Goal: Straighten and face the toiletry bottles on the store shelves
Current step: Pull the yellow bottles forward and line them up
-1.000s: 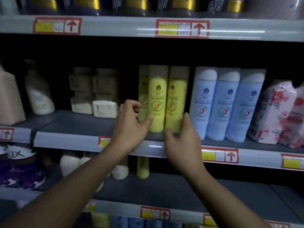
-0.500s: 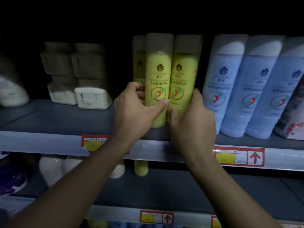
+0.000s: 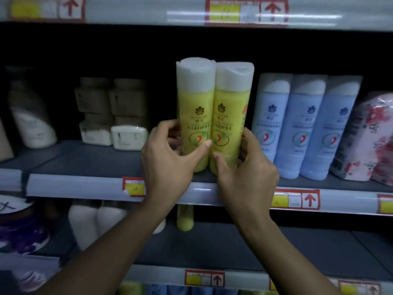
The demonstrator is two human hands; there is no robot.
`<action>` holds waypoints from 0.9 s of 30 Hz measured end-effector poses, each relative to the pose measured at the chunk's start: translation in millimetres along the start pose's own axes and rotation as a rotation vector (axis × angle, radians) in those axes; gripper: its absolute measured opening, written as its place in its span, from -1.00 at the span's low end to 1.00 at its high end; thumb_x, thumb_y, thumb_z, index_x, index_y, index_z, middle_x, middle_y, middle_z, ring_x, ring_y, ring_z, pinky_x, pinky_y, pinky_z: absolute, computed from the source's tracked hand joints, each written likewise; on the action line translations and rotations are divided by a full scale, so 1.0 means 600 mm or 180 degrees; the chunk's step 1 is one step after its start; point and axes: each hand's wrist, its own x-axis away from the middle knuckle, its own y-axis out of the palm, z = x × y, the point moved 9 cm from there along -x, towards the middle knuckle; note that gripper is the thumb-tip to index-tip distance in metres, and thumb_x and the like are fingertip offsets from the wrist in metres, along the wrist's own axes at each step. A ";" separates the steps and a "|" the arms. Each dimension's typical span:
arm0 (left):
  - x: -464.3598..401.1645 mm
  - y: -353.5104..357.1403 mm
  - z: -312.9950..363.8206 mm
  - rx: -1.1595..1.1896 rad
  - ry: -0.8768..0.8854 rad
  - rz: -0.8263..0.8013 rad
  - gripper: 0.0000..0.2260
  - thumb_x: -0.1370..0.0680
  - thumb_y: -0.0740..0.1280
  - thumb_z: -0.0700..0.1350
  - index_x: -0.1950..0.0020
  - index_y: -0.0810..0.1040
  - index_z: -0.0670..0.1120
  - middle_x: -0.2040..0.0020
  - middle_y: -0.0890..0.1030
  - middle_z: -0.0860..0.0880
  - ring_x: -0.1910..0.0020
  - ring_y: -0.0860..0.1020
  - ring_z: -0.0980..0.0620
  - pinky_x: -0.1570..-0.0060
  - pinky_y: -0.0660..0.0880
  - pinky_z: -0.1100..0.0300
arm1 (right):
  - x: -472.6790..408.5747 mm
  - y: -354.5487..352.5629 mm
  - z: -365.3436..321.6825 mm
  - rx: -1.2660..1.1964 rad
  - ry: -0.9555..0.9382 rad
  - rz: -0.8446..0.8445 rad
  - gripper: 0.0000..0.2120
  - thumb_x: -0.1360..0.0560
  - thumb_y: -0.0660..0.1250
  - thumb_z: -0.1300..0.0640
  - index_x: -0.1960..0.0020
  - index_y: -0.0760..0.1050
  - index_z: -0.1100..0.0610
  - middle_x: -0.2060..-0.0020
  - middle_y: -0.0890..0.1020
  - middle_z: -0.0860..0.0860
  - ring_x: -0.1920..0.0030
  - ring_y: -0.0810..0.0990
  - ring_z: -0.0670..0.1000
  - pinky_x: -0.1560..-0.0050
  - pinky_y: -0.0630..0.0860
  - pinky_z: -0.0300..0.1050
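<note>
Two yellow bottles with white caps stand side by side near the front edge of the middle shelf [image 3: 85, 187], labels facing me. My left hand [image 3: 170, 158] grips the left yellow bottle [image 3: 196, 103], thumb across its front, fingers behind. My right hand [image 3: 246, 167] grips the right yellow bottle [image 3: 232, 107] from its right side, thumb at its lower front. The two bottles touch each other.
Three blue bottles [image 3: 306, 128] stand right of the yellow pair, then pink floral pouches [image 3: 370, 141]. Beige jars [image 3: 127, 116] and a white pump bottle [image 3: 32, 124] stand left. White bottles [image 3: 95, 220] and a yellow bottle [image 3: 185, 218] sit on the shelf below.
Both hands have drawn the two yellow bottles forward to the shelf's front edge. The third yellow bottle behind them is no longer seen. The camera has tilted up.
</note>
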 end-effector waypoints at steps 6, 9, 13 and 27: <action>0.030 -0.065 0.100 0.0062 0.0463 0.0151 -0.46 -0.36 0.65 0.14 -0.27 0.60 0.05 -0.12 0.68 0.09 -0.11 0.67 0.12 -0.03 0.66 0.07 | 0.021 -0.065 -0.039 -0.0368 -0.0297 0.0018 -0.33 -0.47 0.53 -0.08 -0.52 0.39 -0.04 -0.26 0.65 -0.11 -0.25 0.64 -0.08 -0.19 0.62 0.04; 0.055 -0.089 0.140 -0.0047 0.0595 0.0051 -0.50 -0.36 0.66 0.13 -0.22 0.59 0.09 -0.07 0.67 0.14 -0.09 0.65 0.18 -0.04 0.62 0.19 | 0.037 -0.096 -0.051 -0.0530 -0.0384 -0.0090 -0.35 -0.45 0.55 -0.05 -0.49 0.43 -0.03 -0.23 0.63 -0.10 -0.23 0.61 -0.08 -0.15 0.63 0.03; 0.095 -0.113 0.156 -0.0103 0.0620 -0.0158 -0.49 -0.35 0.62 0.17 -0.22 0.60 0.08 -0.06 0.66 0.14 -0.05 0.65 0.21 0.09 0.59 0.36 | 0.068 -0.134 -0.054 -0.0698 -0.0492 -0.0136 -0.56 -0.38 0.61 0.03 -0.19 0.55 -0.01 -0.04 0.58 -0.06 -0.08 0.61 -0.03 -0.01 0.65 0.04; 0.260 -0.142 -0.013 -0.0278 -0.0270 -0.0676 -0.49 -0.24 0.72 -0.13 -0.10 0.64 0.08 0.13 0.70 0.24 0.06 0.67 0.29 0.19 0.61 0.41 | 0.225 -0.117 0.060 -0.1011 0.0052 -0.1741 -0.57 -0.37 0.65 0.00 -0.16 0.57 -0.12 -0.07 0.63 -0.20 -0.11 0.65 -0.19 -0.04 0.65 -0.20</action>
